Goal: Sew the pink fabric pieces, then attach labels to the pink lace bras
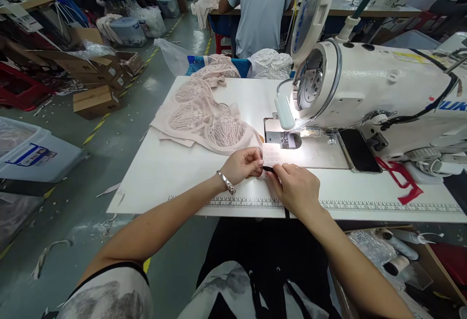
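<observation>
A beige lace bra point(226, 132) lies on the white sewing table, part of a heap that runs to the back edge. My left hand point(245, 164), wearing a silver bracelet, is closed in a pinch on the bra's narrow end. Beside the fingertips lies a small pale pink piece point(272, 153) with rows of marks, at the needle plate's front left corner. My right hand point(296, 186) is closed around a thin black item point(269, 168), its tip reaching the left fingers; most of it is hidden in the palm. Both hands meet just in front of the sewing machine's needle area.
The white sewing machine point(386, 85) fills the right side, with a lamp point(284, 110) by its needle. A phone point(359, 150) and a red strip point(403, 180) lie under its arm. A printed ruler point(383, 207) runs along the front edge. Another person point(260, 8) sits ahead, back turned.
</observation>
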Available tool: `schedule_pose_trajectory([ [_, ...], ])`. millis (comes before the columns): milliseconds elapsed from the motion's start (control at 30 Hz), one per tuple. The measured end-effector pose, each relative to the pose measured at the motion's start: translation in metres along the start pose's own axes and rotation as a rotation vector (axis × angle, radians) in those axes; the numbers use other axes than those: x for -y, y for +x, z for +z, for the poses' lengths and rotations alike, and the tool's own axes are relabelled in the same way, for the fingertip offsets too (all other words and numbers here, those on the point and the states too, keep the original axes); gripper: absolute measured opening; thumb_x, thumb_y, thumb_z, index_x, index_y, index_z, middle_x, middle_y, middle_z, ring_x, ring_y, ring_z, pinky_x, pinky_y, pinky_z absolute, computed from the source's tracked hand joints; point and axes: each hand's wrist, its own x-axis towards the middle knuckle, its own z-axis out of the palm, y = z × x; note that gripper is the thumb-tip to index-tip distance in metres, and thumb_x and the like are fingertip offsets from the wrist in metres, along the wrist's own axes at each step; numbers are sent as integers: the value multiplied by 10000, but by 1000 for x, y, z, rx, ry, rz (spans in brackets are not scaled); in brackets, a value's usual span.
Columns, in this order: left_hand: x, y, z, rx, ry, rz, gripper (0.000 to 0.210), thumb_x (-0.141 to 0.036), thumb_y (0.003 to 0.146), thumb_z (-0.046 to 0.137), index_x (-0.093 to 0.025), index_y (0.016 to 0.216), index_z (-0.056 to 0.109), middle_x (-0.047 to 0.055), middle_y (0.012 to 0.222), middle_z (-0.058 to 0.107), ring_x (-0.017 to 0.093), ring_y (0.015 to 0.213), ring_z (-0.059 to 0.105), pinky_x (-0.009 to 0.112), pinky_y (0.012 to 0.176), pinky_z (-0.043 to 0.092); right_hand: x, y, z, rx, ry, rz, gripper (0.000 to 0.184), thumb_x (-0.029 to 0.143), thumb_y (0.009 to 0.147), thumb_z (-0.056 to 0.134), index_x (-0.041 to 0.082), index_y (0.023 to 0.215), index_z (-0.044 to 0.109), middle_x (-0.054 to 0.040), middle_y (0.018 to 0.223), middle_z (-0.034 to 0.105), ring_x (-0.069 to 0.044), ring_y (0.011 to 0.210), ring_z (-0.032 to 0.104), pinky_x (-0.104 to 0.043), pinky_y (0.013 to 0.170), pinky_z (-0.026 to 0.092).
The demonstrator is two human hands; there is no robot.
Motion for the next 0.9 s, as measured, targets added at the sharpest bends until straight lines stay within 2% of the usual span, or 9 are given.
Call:
schedule_pose_trajectory([
  [167,-18,0,-18,-168,277,211,263,-392,837,671,-167,738,579,39,748,687,158,708,681,310,683,572,-13,-11,-1,100,57,234,334,380,988,455,186,779,627,-11,622,614,-136,566,516,-262,510,193],
  [267,-55,-10,-65,-639,675,378,158,-304,842,641,-171,762,614,24,788,677,175,799,650,344,786,555,-35,-25,-7,196,33,431,260,377,955,494,175,986,653,-45,747,670,-172,626,561,-258,516,220],
  [367,-85,-26,-119,-1111,1248,177,220,-317,861,663,-121,768,633,114,1068,673,307,1125,558,519,1001,445,-63,-41,-15,250,-108,534,301,276,933,466,154,1145,643,-108,880,677,-218,669,567,-282,512,240],
  [400,-89,-31,-132,-1093,1401,67,243,-335,877,658,-96,830,652,151,1201,638,359,1223,495,566,1031,403,-71,-46,-16,244,-156,527,320,256,934,448,145,1160,646,-132,909,667,-240,704,573,-292,514,261],
  [467,-84,-39,-146,-854,1599,-112,343,-340,877,668,-53,1064,650,201,1392,534,395,1322,421,573,1072,363,-83,-52,-17,191,-227,448,329,247,941,431,128,1143,662,-181,987,650,-298,822,582,-326,548,339],
  [533,-68,-42,-146,-519,1674,-179,561,-323,854,693,-55,1321,536,205,1492,451,364,1376,400,503,1120,345,-85,-53,-14,105,-246,340,329,267,951,447,101,1147,653,-224,1093,626,-351,954,565,-383,637,414],
  [600,-50,-42,-140,-347,1719,-177,679,-327,877,652,-83,1461,408,194,1536,403,344,1416,372,464,1136,338,-75,-47,-9,56,-177,238,350,293,960,469,87,1207,608,-221,1084,620,-343,972,559,-407,703,437],
  [733,-36,-49,-121,-417,1861,-239,517,-209,919,464,-27,1403,468,262,1295,590,368,1189,583,470,972,451,-34,-21,2,227,102,33,350,277,944,514,128,1260,535,-88,865,612,-224,727,548,-323,621,399],
  [900,-51,-75,-104,-508,1770,-130,245,-204,811,466,-158,958,656,130,962,696,285,853,663,363,712,475,2,11,15,358,183,-165,42,141,875,533,173,861,556,-72,827,607,-204,758,552,-297,640,359],
])
